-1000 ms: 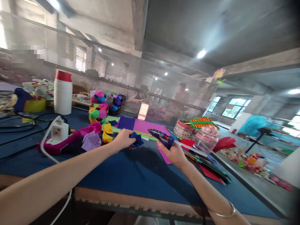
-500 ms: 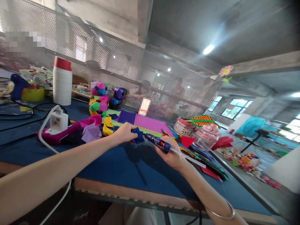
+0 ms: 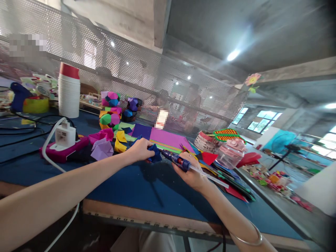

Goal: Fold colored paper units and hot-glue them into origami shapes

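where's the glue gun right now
In the head view the glue gun is centre frame in the right hand, its nozzle against the blue folded paper held by the left hand.

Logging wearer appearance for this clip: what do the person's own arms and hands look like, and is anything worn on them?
Both forearms are bare, with no sleeves in view. The left hand shows no gloves, rings or watch. The right hand is also ungloved; a thin silver bangle circles the right forearm near the frame's bottom edge. No markings show.

Both forearms are bare, no sleeves showing, and there's a thin silver bangle (image 3: 246, 238) round the right wrist.
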`<state>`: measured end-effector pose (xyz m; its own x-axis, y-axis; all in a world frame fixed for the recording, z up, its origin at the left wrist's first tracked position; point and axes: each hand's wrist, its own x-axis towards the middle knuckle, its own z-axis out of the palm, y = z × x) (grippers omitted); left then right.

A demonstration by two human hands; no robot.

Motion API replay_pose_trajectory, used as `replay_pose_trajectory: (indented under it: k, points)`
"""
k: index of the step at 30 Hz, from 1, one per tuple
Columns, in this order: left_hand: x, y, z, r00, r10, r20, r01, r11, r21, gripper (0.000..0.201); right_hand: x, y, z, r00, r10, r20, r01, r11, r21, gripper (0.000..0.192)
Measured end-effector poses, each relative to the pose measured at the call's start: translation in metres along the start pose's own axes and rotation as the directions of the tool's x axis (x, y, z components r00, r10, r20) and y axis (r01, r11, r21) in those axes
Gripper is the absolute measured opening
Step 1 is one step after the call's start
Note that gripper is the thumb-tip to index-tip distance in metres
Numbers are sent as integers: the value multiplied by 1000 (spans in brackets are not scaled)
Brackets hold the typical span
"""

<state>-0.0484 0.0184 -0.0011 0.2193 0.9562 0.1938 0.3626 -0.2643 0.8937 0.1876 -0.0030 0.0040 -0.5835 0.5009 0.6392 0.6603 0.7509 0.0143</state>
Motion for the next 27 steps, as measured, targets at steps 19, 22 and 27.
replay_pose_trajectory:
  k: [19, 22, 27]
  points:
    - [-3, 5, -2, 999, 52, -10, -51, 996, 79, 8, -3, 3, 3, 1000, -10, 8, 10, 1000, -26, 16]
    - [-3, 6, -3, 996, 82, -25, -79, 992, 99, 7, -3, 2, 2, 1000, -3, 13, 4, 999, -40, 18]
    - [-2, 4, -5, 994, 106, -30, -100, 982, 163, 12, -3, 3, 1, 1000, -2, 14, 2, 999, -49, 17]
